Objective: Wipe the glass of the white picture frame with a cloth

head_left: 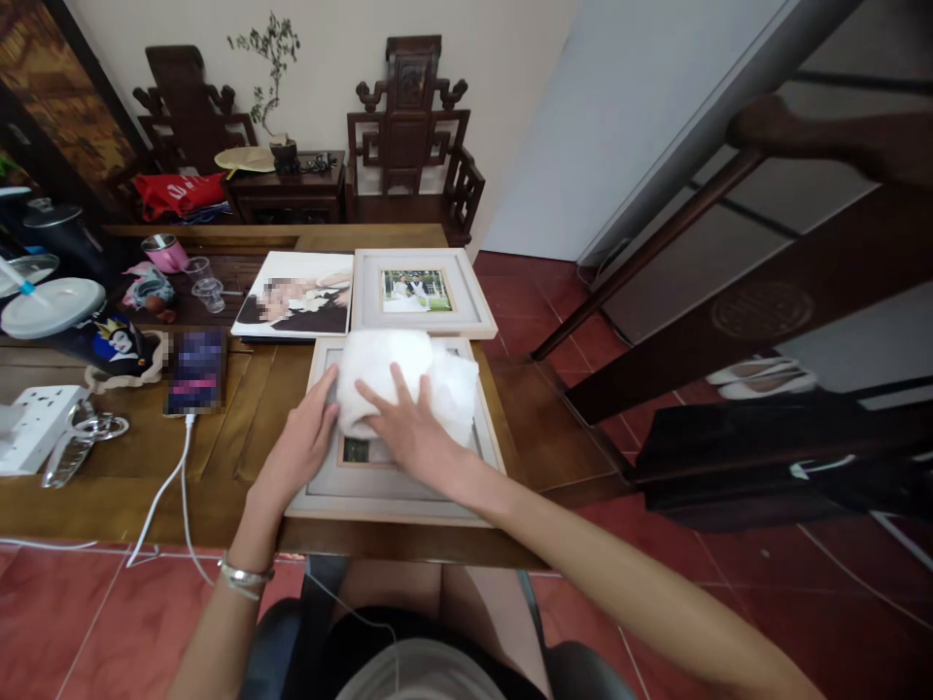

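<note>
A picture frame [321, 501] with a pale wooden edge and grey-white mat lies flat near the table's front edge. A folded white cloth [386, 365] covers much of its middle, hiding most of the picture. My right hand [408, 423] lies on the cloth with its fingers spread, pressing it against the frame. At the frame's left side, my left hand [306, 433] holds the edge, its fingers close together and partly hidden. Just beyond is a second picture frame [473, 292] with a photo of two people outdoors. Beside that lies a white-bordered photo panel [292, 326].
On the wooden table [248, 467], to the left, are a phone [195, 371] on a white cable, a power strip [36, 428], a clear hair claw [73, 442], a lidded cup [58, 311] and a pink mug [166, 255]. A dark wooden chair [685, 282] stands at the right.
</note>
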Available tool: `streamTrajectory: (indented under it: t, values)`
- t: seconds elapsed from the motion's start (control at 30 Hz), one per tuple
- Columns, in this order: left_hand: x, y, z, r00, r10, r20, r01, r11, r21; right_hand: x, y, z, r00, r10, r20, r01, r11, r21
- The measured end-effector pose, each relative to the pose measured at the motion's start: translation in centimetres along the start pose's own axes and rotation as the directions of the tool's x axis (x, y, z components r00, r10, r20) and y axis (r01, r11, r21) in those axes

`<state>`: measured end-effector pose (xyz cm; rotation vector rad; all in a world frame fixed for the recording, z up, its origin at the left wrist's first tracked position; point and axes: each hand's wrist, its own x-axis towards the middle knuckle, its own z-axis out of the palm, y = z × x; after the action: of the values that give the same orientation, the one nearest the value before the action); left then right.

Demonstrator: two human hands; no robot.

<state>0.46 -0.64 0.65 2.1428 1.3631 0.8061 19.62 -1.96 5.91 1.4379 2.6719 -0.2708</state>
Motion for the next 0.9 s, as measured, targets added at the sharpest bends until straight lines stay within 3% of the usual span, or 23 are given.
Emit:
streamTrajectory:
  t: [0.13, 0.2, 0.3, 0.43, 0.5, 0.6, 0.67, 0.8, 0.9]
  values:
    - [0.0, 0.5, -0.1, 0.999, -0.036, 0.019, 0.036, 0.999, 0.007, -5.1, -2.3, -1.1, 0.970, -0.174, 0.172, 0.147, 0.976, 0.162]
    - [0.1, 0.5, -0.1, 1.000, -0.023, 0.020, 0.023, 1.000, 0.016, -7.6, -2.8, -1.2, 0.948, -0.271, 0.164, 0.227, 0.942, 0.246]
    - [0.2, 0.5, 0.0, 1.000, -0.005, 0.022, 0.004, 0.999, 0.032, -9.1, -2.9, -0.7, 0.944, -0.316, 0.094, 0.278, 0.917, 0.287]
    - [0.1, 0.6, 0.0, 0.999, -0.023, 0.027, 0.023, 1.000, 0.017, -6.7, -1.5, 0.6, 0.973, -0.227, 0.034, 0.216, 0.955, 0.202]
    - [-0.1, 0.6, -0.1, 0.999, -0.028, 0.021, 0.028, 1.000, -0.003, -4.4, -0.4, 1.0, 0.988, -0.138, -0.063, 0.144, 0.984, 0.104]
    - [-0.1, 0.4, -0.2, 1.000, 0.020, -0.012, -0.020, 0.999, -0.038, -0.3, 1.0, 1.3, 0.964, -0.056, -0.260, 0.046, 0.998, -0.043]
    - [-0.1, 0.3, -0.2, 0.996, 0.076, -0.048, -0.078, 0.995, -0.054, 2.1, 1.3, 1.3, 0.945, -0.066, -0.321, 0.036, 0.994, -0.098]
    - [-0.1, 0.1, -0.2, 0.984, 0.124, -0.124, -0.133, 0.989, -0.065, 4.4, 0.2, 1.3, 0.955, -0.115, -0.272, 0.082, 0.988, -0.130]
    - [-0.2, 0.2, -0.2, 0.985, 0.115, -0.129, -0.124, 0.990, -0.062, 2.8, -1.4, 1.0, 0.981, -0.148, -0.125, 0.136, 0.986, -0.101]
